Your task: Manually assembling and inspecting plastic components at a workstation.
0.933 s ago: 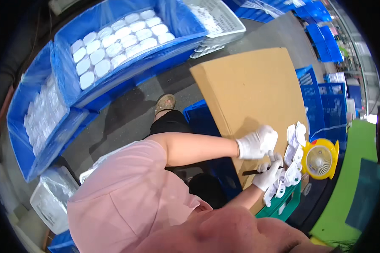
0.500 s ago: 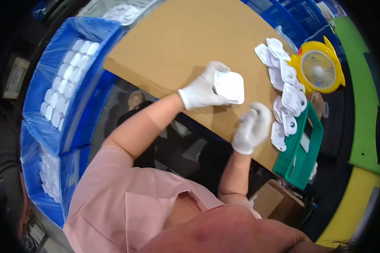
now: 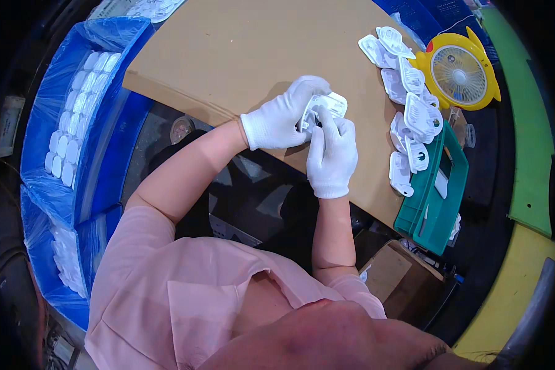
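Observation:
A white plastic housing [image 3: 334, 103] is held above the cardboard surface, its hollow, ribbed inside now showing. My left hand [image 3: 282, 117], in a white glove, is closed around the housing's left side. My right hand [image 3: 334, 157], gloved as well, reaches into the hollow from below. Its thumb and index finger are pinched together there, with a small dark spot between the tips; what they hold is too small to make out. To the right, several white plastic covers [image 3: 422, 115] lie overlapping in a row along the edge of the cardboard top [image 3: 240, 55].
A yellow fan [image 3: 459, 74] stands beyond the covers, with a green tray [image 3: 422, 225] in front of it. At the left are blue bins [image 3: 52, 92] lined with clear film, holding white parts. An open cardboard box [image 3: 385, 268] sits low at the right.
My right hand has come up and left to the housing, its fingers now inside it. My left hand has turned the housing from its smooth face to its hollow side.

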Available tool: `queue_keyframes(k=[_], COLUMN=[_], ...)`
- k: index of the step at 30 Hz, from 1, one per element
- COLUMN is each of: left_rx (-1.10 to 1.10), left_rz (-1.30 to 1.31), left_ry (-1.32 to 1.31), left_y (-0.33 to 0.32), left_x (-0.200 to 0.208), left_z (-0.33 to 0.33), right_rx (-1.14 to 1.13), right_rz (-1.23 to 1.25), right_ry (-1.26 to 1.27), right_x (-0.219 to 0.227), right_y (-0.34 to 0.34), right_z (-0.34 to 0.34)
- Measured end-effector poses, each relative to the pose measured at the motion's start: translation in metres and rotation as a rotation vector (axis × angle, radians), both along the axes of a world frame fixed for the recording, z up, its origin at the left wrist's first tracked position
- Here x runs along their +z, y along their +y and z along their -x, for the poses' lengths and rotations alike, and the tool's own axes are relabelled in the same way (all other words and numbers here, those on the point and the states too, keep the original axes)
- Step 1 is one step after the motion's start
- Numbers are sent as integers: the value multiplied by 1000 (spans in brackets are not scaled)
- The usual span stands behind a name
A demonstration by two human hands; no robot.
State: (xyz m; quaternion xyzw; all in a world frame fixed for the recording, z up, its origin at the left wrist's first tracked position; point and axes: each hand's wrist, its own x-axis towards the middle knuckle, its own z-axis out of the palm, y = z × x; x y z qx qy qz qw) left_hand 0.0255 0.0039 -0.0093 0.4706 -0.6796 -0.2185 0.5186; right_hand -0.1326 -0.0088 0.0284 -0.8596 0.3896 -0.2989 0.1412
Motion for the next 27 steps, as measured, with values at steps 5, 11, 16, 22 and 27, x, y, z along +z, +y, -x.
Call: queue_keyframes(k=[5,11,16,22,27], left_rx=[67,95,124,139,155], left_rz=[68,24,29,62,72], left_ry=[-12,-16,-23,-10,-15], left_y=[2,5,7,5,6], left_x=[-2,-1,-2,-1,0], left_z=[2,6,5,6,5], right_rx=[2,28,35,33,8], right_rz=[-20,-49,-265,-523,-657], right_ry=[-28,-108,-180,-315,-363], right_x=[1,-9,-2,-4,-5], right_y=[1,0,2,-4,-5], right_z=[-4,-2,-6,-2,-1])
